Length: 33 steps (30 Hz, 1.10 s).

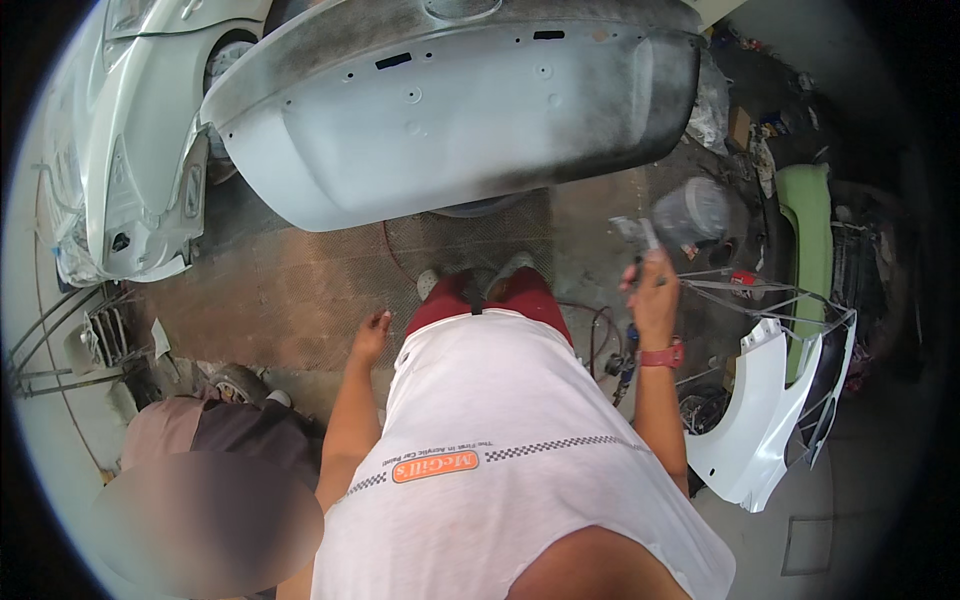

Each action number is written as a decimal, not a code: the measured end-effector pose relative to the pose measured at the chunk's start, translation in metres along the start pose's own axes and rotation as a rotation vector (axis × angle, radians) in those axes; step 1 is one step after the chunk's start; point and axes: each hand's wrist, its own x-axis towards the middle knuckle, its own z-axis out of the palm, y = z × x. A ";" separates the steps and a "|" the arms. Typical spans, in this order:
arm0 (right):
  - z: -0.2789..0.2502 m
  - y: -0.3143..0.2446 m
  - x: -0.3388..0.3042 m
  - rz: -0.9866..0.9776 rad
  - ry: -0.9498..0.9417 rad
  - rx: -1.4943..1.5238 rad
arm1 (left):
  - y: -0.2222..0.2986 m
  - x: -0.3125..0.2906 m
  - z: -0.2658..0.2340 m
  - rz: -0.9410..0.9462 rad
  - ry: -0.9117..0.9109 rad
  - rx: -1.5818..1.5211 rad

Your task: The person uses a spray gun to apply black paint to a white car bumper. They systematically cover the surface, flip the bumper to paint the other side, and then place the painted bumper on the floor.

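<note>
In my right hand [656, 300], raised at the right of my body, is a spray gun [634, 236], its head smeared by motion. A hose fitting [626, 368] hangs just below that wrist. My left hand [371, 338] is low beside my thigh, its fingers loosely curled and slightly apart, with nothing seen in it. In front of me, apart from both hands, is a car trunk lid [450, 120], pale grey in the middle and darker along its right and upper edges.
A pale car body panel [150, 150] stands at the far left. At the right are a blurred bucket [692, 210], a white fender [745, 430] on a wire stand and a green panel [803, 220]. A person [215, 480] is low at my left. A red hose [590, 310] trails across the floor.
</note>
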 end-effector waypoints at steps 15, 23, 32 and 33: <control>0.054 -0.075 -0.027 0.049 -0.155 -0.016 | -0.076 0.012 -0.039 -0.163 -0.058 0.006; -0.028 -0.094 0.043 -0.025 0.264 -0.279 | -0.105 0.034 -0.025 -0.105 -0.051 -0.151; -0.001 -0.131 0.027 -0.030 0.092 -0.265 | -0.103 0.036 -0.025 -0.118 -0.083 -0.077; 0.009 -0.134 0.021 -0.008 0.044 -0.254 | -0.104 0.037 -0.024 -0.116 -0.083 -0.093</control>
